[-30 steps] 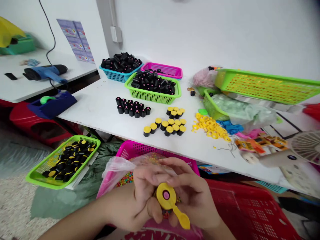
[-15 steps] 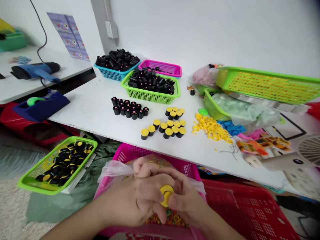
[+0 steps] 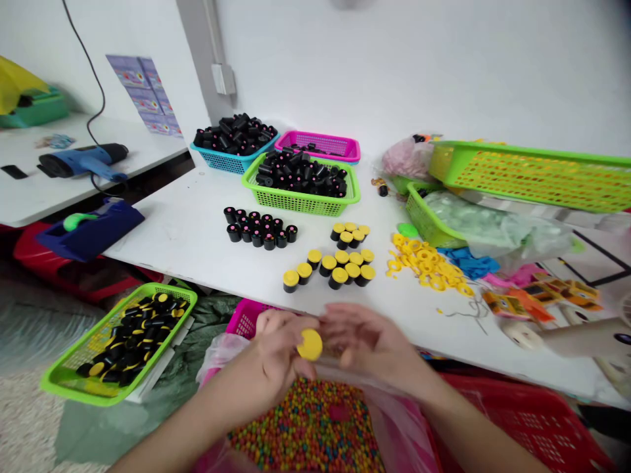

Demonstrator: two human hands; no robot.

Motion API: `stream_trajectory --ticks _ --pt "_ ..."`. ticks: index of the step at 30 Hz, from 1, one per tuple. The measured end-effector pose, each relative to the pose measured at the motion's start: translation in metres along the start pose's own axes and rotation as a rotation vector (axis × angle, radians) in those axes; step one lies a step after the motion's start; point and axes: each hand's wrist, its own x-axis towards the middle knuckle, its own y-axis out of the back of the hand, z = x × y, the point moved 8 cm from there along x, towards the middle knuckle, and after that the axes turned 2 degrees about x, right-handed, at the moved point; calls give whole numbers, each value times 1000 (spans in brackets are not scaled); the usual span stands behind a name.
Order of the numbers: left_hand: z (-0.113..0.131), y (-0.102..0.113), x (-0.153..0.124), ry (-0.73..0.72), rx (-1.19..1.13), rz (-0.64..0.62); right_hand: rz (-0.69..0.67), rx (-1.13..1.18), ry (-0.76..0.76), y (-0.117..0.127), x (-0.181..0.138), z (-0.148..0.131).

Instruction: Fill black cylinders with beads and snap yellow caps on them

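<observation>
White surface [image 3: 197, 223] edge sits just past both hands. Left hand [image 3: 276, 358] pinches a small round yellow plastic cap [image 3: 309, 344], right hand [image 3: 369, 345] loosely curled beside it, blurry, all over a clear plastic bag of multicoloured beads [image 3: 315, 427]. Beyond, yellow-topped black cylinders [image 3: 335, 263] stand near the edge, bare space left of them.

A bare strip of bench [image 3: 197, 230] lies open at the left, while capped black cylinders [image 3: 329, 263] and yellow rings [image 3: 424, 259] crowd the near edge beyond the bag of beads [image 3: 315, 427].
</observation>
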Motion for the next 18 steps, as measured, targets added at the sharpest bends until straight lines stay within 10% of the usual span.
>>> stream_trajectory --ticks 4,8,12,18 --pt "-59 19 10 182 -18 316 362 -1099 482 109 28 -65" --pt "-87 12 34 296 -30 289 230 -1203 481 171 65 -55" --pt "-85 14 50 295 -50 255 78 -1263 533 178 77 -38" --pt "-130 90 51 436 79 401 170 -1263 633 195 64 -63"
